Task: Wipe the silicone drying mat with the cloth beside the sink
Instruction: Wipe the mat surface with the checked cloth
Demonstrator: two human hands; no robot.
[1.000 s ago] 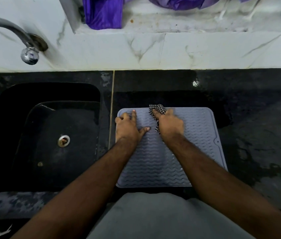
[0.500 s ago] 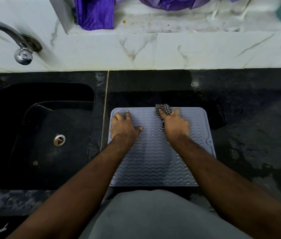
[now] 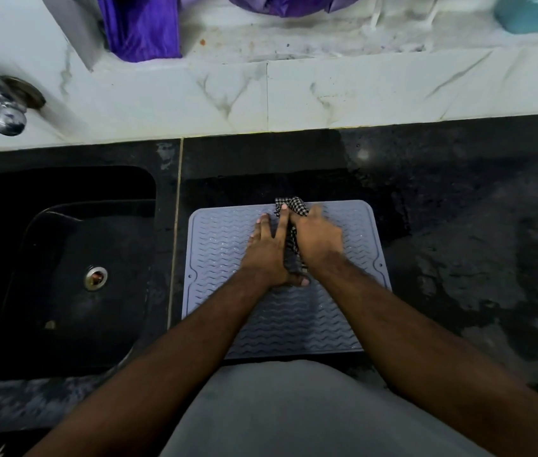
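Closed over the bunched checked cloth (image 3: 295,211): right-hand fingers (image 3: 318,214), blurred, pressing it down near the far edge of the mat. Spread flat and gripping nothing: left-hand fingers (image 3: 265,227), just left of the cloth, one fingertip touching its checked edge, thumb tucked toward the right wrist. Right hand (image 3: 318,240) and left hand (image 3: 269,255) side by side, almost touching, cloth showing in the gap between them.

Beneath both: silicone drying mat (image 3: 294,318), grey, ribbed with wavy ridges, lying flat on the black bench (image 3: 458,225), its near edge close to the body. Left of the fingers, past a seam: dark sink (image 3: 63,258) with its drain, tap above.

Likely soft, light and limp, that cloth; best balled in the palm with fingers curled over it. Mat probably floppy and a little grippy on wet stone, yet apt to creep or buckle under a push; best pinned flat with an open palm, not pinched. Wet patches on the bench to the right, so some slip possible.
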